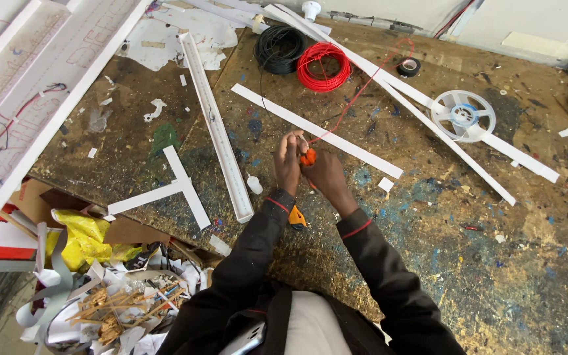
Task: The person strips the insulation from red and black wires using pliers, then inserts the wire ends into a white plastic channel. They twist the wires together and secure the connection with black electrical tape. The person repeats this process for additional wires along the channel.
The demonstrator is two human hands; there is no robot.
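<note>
A thin red wire runs from the two hands at the middle of the tabletop up toward one o'clock, where it trails off past the red wire coil. Its near end sits between the fingers, right against an orange-handled tool. The left hand has its grip closed on the wire end, fingers pinched together. The right hand is clamped around the tool, touching the left hand. A second orange and black tool lies just beneath the left wrist, at six o'clock from the hands.

Beside the red coil, at its nine o'clock, rests a black wire coil. A flat white strip crosses just above the hands. A long white channel lies at ten o'clock. At two o'clock, well apart, sits a white empty reel, with a small roll of black tape above it.
</note>
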